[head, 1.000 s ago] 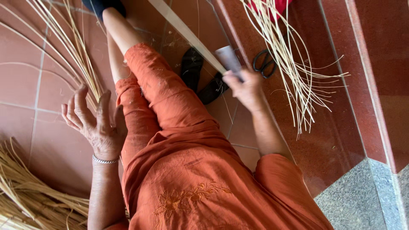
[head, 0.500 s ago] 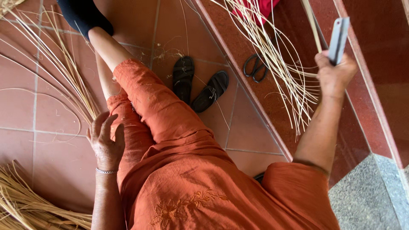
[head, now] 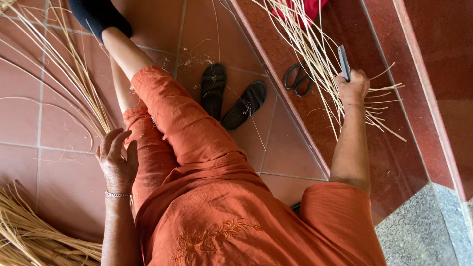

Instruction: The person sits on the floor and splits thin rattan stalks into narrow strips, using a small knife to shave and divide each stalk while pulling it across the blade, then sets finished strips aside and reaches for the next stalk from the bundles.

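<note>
My right hand (head: 352, 87) is stretched out over the raised red step and is closed around a flat grey knife (head: 343, 61) whose blade points away from me. It hovers over a spread of thin pale cane strips (head: 315, 54) lying on the step. Black scissors (head: 297, 77) lie just left of that hand. My left hand (head: 118, 160), with a thin bracelet on its wrist, holds nothing; its fingers are loosely apart and it rests against my orange-trousered leg (head: 172, 123).
A pair of black sandals (head: 234, 98) lies on the red tile floor by my leg. More long cane strips (head: 64, 64) fan across the upper left, and a straw bundle (head: 29, 236) lies lower left. Red cloth (head: 308, 7) shows at top, a grey stone slab (head: 428, 226) lower right.
My right hand has swung right with the knife, from beside my knee to above the cane strips on the step. My left hand has drawn in against my leg, fingers less spread.
</note>
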Tool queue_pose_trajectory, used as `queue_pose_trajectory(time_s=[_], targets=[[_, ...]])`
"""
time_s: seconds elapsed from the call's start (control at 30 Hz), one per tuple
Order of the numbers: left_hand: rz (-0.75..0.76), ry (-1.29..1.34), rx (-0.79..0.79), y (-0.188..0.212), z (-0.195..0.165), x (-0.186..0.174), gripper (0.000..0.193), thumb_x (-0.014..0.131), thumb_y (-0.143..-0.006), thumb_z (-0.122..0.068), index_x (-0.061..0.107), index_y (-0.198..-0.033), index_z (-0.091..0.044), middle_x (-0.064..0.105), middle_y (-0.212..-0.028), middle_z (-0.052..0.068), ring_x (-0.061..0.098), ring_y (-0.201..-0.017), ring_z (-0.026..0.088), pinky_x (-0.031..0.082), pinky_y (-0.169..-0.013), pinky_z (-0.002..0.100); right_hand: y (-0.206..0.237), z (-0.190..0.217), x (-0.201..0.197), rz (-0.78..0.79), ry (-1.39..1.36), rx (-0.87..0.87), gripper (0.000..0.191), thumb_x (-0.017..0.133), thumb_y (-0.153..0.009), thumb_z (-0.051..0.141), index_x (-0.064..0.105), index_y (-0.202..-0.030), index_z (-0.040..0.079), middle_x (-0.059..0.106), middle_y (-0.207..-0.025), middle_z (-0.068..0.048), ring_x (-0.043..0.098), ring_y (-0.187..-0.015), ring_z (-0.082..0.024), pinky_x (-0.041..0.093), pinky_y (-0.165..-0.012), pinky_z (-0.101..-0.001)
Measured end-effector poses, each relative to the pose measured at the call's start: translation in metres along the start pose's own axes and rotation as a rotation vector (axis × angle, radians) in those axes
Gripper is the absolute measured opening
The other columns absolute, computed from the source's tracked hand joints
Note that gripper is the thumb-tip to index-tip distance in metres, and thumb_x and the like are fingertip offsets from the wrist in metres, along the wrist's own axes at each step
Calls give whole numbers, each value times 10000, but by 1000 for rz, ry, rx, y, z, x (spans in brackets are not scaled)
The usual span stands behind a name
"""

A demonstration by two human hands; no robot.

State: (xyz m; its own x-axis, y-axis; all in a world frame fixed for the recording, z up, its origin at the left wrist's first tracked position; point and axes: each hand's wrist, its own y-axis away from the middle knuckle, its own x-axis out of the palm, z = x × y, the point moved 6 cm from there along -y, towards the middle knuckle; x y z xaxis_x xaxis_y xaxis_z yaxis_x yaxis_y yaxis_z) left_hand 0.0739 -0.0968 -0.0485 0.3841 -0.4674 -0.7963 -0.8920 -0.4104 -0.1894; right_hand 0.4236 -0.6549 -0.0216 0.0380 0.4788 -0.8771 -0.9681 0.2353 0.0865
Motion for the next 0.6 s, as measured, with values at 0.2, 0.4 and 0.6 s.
queue_pose_trajectory(time_s=[0.2,0.4,0.6], targets=[[-33,17,-54,-1,6,-2,282,761,-951,-65,701,-1223,-108,680,-1313,104,647,-1217,310,456,-1055,459,-7,0,10,7,142,-112,177,822,-843,79,740,-991,131,640,-1085,-73,648,-937,-180,615,-769,-361],[-162,155,-315,-1,36,-14,175,749,-1031,-66,759,-1205,-55,714,-1167,154,711,-1026,276,567,-928,410,-4,32,32,180,-390,-176,451,635,-1105,129,423,-1503,132,655,-1223,-98,671,-968,-173,564,-652,-347],[-434,772,-929,14,115,-19,179,739,-929,-61,757,-1098,-6,763,-988,63,717,-820,126,612,-759,266,66,132,94,830,-1044,57,294,438,-1129,192,373,-1410,142,597,-950,-177,526,-548,-188,491,-531,-344]])
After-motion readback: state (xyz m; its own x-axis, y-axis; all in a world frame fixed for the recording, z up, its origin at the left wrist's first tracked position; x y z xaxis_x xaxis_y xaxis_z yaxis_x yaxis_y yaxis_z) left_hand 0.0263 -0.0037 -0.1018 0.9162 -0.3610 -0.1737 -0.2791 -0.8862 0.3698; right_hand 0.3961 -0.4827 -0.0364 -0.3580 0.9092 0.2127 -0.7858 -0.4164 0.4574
